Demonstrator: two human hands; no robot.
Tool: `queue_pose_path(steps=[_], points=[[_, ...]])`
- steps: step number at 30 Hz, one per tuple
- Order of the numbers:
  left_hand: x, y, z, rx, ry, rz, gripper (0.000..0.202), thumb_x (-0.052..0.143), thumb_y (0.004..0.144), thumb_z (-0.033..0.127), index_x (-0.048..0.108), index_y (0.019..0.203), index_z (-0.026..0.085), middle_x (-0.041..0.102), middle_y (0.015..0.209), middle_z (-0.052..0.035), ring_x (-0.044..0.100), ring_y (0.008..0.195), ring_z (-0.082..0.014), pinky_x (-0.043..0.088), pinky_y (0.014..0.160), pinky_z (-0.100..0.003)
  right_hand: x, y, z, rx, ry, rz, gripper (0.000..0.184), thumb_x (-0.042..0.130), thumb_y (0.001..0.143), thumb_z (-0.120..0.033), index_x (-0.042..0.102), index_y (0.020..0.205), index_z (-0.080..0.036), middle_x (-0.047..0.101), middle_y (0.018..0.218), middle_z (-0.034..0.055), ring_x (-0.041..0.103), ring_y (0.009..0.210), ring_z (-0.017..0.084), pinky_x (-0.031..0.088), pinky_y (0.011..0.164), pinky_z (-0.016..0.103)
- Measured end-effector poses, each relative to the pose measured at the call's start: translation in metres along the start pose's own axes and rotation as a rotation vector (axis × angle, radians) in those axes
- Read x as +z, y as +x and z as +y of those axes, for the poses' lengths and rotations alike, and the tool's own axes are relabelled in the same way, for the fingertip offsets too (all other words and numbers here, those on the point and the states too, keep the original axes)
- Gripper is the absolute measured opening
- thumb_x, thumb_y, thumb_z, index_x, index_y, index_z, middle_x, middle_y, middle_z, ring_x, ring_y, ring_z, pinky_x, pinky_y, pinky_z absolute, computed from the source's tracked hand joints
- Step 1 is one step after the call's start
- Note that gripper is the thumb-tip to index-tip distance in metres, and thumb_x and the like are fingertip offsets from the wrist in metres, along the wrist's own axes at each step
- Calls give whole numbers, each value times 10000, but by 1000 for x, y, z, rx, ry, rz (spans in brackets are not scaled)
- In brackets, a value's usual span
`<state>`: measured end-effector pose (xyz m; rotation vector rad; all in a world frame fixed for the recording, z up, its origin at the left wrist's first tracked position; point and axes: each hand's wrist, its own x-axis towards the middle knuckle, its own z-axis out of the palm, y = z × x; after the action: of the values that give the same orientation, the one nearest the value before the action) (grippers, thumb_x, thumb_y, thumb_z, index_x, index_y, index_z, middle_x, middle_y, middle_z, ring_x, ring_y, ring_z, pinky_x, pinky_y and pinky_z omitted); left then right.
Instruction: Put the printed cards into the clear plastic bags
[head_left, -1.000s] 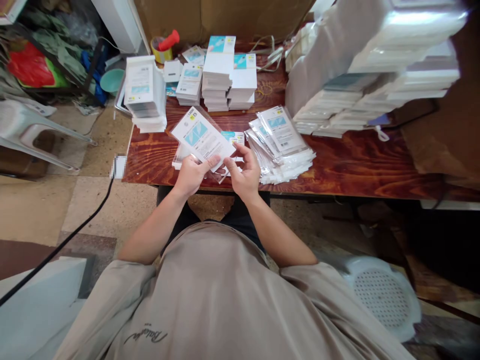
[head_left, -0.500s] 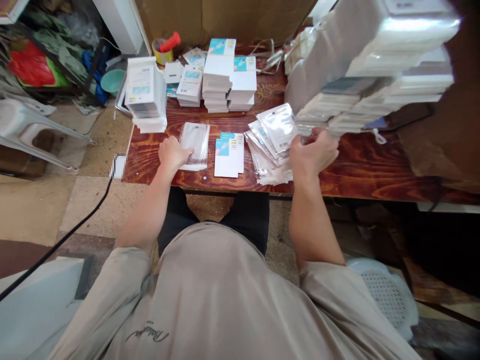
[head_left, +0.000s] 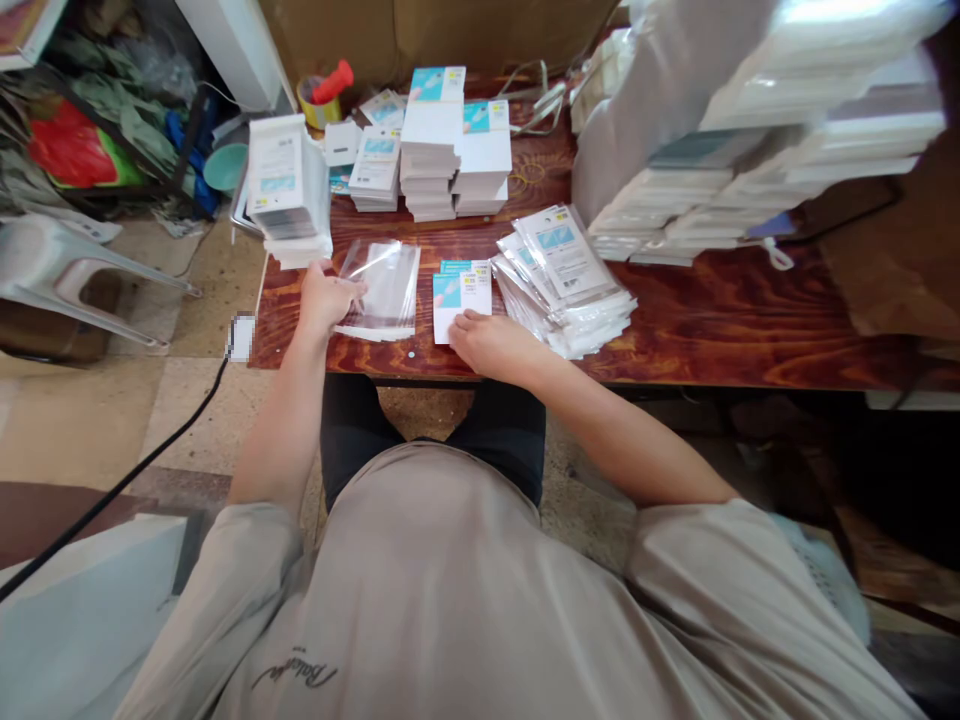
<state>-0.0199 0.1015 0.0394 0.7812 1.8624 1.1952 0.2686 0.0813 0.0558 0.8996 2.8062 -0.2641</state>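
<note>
My left hand pinches the left edge of a clear plastic sleeve and lifts it off a small pile of sleeves on the wooden table. My right hand rests at the near edge of a small stack of white cards with blue print, fingers curled on the bottom of the top card. A fanned pile of bagged cards lies just right of that hand.
Tall stacks of white cards and a boxed stack stand at the back of the table. A large heap of wrapped packs fills the right. A roll of tape with a red handle sits far back. A grey chair and a black cable are on the left.
My right hand has left the bagged pile on the right and come to the card stack. My left hand has lifted one clear sleeve from the pile.
</note>
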Motion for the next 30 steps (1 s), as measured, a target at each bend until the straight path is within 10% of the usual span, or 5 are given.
queue_pose_path(steps=[10, 17, 22, 30], points=[[25, -20, -10, 1, -219, -64, 257, 892, 780, 286, 667, 759, 164, 700, 680, -49, 710, 599, -163, 588, 561, -265, 9, -13, -1, 27, 107, 50, 312, 469, 1065, -224, 756, 1013, -114, 787, 1058, 163, 734, 967, 271, 473, 757, 342], [39, -39, -2, 24, -369, -42, 430, 884, 796, 508, 576, 815, 207, 728, 775, -50, 766, 741, -190, 596, 642, -278, 16, -33, -4, 572, 1001, 1011, 345, 641, 986, -515, 771, 912, -204, 764, 815, 43, 686, 723, 200, 543, 702, 336], [50, -58, 7, -3, -440, -55, 433, 875, 802, 524, 560, 848, 231, 734, 813, -36, 775, 836, -192, 597, 684, -272, 35, -20, -22, 650, 1618, 910, 412, 843, 760, -590, 752, 824, -194, 728, 753, 12, 644, 637, 169, 566, 617, 323], [67, -86, 2, 36, -470, -91, 419, 899, 772, 487, 591, 878, 222, 739, 847, -29, 748, 789, -190, 605, 698, -314, 45, 19, -44, 852, 1399, 1239, 488, 676, 875, -682, 695, 820, -197, 710, 769, 17, 664, 749, 167, 576, 691, 290]])
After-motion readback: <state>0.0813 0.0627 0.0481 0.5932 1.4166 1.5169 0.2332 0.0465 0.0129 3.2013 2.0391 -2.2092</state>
